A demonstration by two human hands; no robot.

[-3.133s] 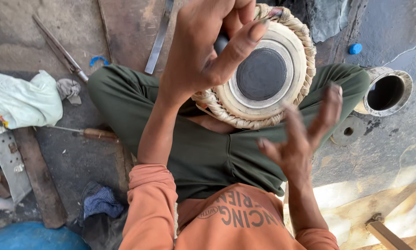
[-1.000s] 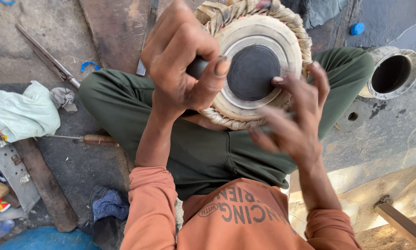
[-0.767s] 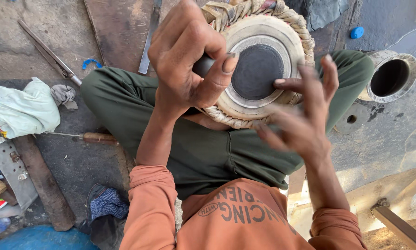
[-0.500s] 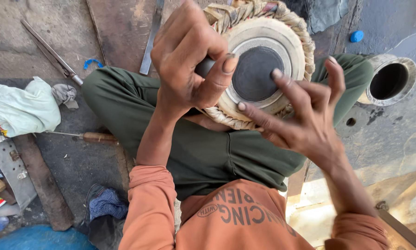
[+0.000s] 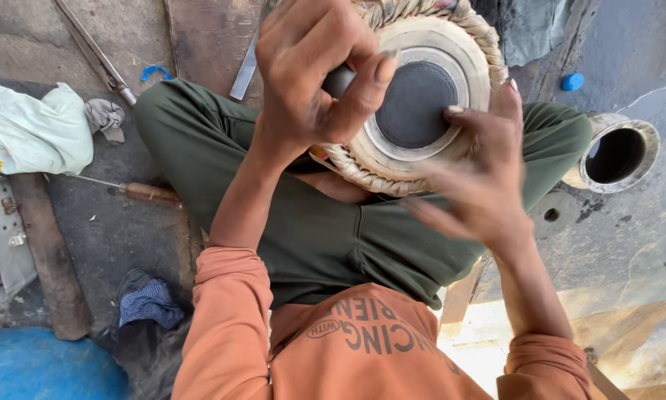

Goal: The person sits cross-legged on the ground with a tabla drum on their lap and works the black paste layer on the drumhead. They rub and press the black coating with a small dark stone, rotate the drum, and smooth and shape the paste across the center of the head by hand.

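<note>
A small hand drum (image 5: 414, 104) with a black centre patch rests on the lap, likely rigid but delicate at its skin, best held by the braided rim. The left hand (image 5: 311, 74) is closed around a dark tool (image 5: 338, 80); the right hand (image 5: 481, 178) lies open, 1 fingertip on the skin.

Small round hand drum (image 5: 422, 96) with a pale skin head, black centre disc and braided straw-coloured rim, resting in the lap.

It lies tilted, head facing up toward the camera, between the green-trousered legs. A dark grey, rounded object (image 5: 338, 78), mostly hidden in a closed fist, touches the head's left edge.
</note>
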